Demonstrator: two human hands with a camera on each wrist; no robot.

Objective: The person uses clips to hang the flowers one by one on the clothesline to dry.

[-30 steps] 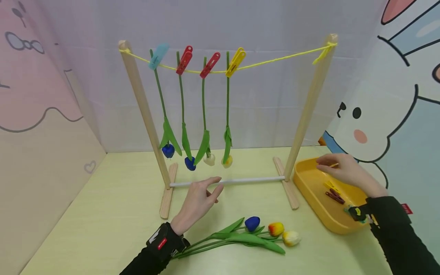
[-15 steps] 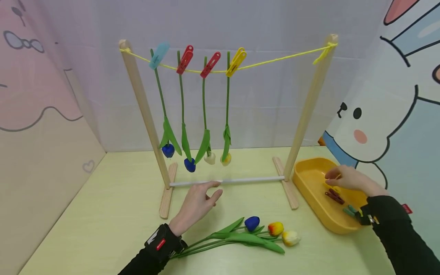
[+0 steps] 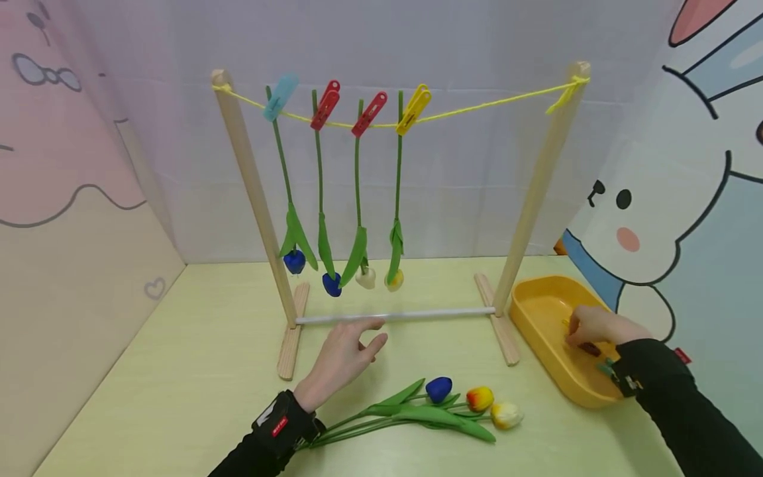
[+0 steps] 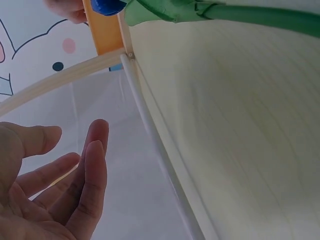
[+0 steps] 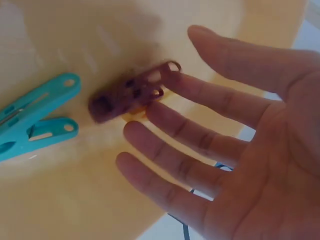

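Note:
Inside the yellow tray (image 3: 545, 348), my right hand (image 3: 596, 328) reaches down with fingers extended. Its index fingertip touches or overlaps the handle of a dark red clothespin (image 5: 125, 95), while the thumb stands apart. A teal clothespin (image 5: 42, 115) lies beside it, and a yellow clothespin (image 5: 136, 116) is mostly hidden behind the fingers. My left hand (image 3: 342, 351) holds nothing and hovers over the table with relaxed fingers, just in front of the rack's white bar (image 3: 417, 315). Below it lie several artificial tulips, among them a blue tulip (image 3: 438, 389) and a white tulip (image 3: 507, 415).
A yellow cord (image 3: 489, 103) spans two wooden posts (image 3: 545, 179). Several tulips hang head down from it, pinned by a light blue clothespin (image 3: 281, 97), two red ones and a yellow one. Wooden feet (image 3: 497, 324) hold the rack up beside the tray.
My right hand has lowered from above the tray's far end down to the dark red clothespin. The left hand has stayed nearly still.

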